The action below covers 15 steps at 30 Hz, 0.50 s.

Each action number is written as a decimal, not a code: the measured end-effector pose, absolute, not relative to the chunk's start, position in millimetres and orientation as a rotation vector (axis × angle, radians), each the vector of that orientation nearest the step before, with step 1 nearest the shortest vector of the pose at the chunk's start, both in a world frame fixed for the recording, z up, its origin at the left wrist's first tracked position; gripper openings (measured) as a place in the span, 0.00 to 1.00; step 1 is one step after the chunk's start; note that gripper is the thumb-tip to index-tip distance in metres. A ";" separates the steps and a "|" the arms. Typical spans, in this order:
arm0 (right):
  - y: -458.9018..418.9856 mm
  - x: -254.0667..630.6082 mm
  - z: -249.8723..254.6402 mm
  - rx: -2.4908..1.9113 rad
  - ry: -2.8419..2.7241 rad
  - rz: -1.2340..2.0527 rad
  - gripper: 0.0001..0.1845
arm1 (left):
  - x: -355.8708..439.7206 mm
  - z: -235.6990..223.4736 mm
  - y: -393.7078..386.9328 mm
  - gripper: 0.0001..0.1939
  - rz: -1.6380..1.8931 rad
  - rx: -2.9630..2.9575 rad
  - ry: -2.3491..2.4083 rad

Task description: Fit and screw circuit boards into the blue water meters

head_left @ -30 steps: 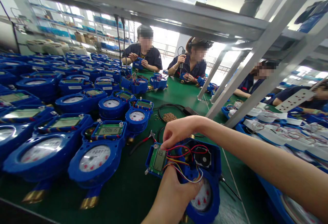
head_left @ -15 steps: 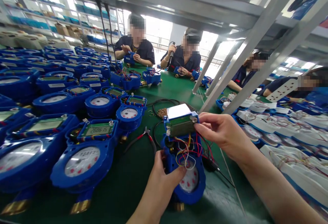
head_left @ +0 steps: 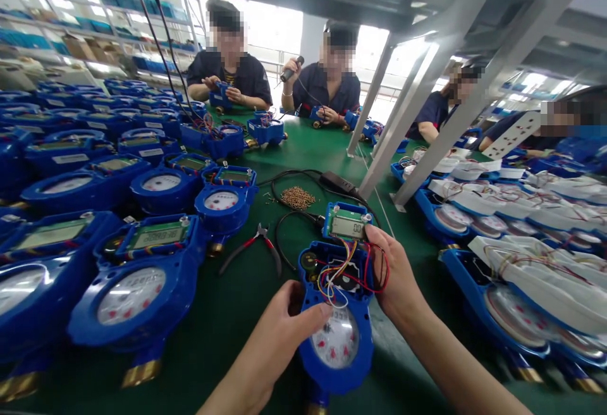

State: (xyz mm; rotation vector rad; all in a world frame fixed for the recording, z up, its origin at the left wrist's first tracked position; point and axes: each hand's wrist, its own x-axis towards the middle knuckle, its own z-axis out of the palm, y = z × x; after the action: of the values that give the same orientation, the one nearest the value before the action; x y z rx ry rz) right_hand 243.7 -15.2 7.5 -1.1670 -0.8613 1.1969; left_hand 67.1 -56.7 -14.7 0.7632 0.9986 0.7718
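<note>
A blue water meter [head_left: 310,367] with a round dial stands on the green table before me. My left hand [head_left: 289,323] grips its left side, the thumb resting over the dial's edge. My right hand [head_left: 396,269] pinches a display module [head_left: 348,222] by its right corner, above the meter's open upper compartment. Its lit-faced LCD is turned toward me and shows digits. Red, yellow and white wires [head_left: 339,269] run in loops between the module and the compartment, where a round dark part sits at the left. The fingers of my right hand are partly hidden behind the wires.
Red-and-black cutting pliers [head_left: 253,250] lie left of the meter. Beyond are a pile of small brass-coloured screws [head_left: 297,198] and a black cable [head_left: 336,182]. Finished-looking meters [head_left: 135,295] crowd the left; meters with white covers [head_left: 535,276] fill the right. Metal posts [head_left: 403,124] and co-workers stand ahead.
The display module has tilted so that its screen faces me, and my right hand has turned lower beside it. My left hand keeps its grip. The whole view has shifted slightly.
</note>
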 end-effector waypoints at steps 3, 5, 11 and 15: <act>-14.2 241.7 -1.4 -1.155 -0.834 1.147 0.22 | 55.6 -14.7 -41.5 0.27 0.690 0.885 0.996; -13.6 239.4 -9.1 -1.147 -0.821 1.125 0.22 | 46.3 -13.4 -29.4 0.28 0.640 0.943 1.022; -16.0 231.5 -24.0 -1.143 -0.821 1.048 0.21 | 32.9 -13.4 -50.0 0.36 0.815 1.234 1.252; -18.0 231.1 -23.3 -1.156 -0.845 1.008 0.21 | 54.7 -24.3 -97.1 0.41 1.013 1.723 1.547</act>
State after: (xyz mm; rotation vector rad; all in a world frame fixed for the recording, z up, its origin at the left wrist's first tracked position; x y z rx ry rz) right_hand 231.1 -18.0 -23.3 -1.1560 -0.8453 1.0081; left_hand 54.7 -97.1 -24.3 1.7233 1.5471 1.0127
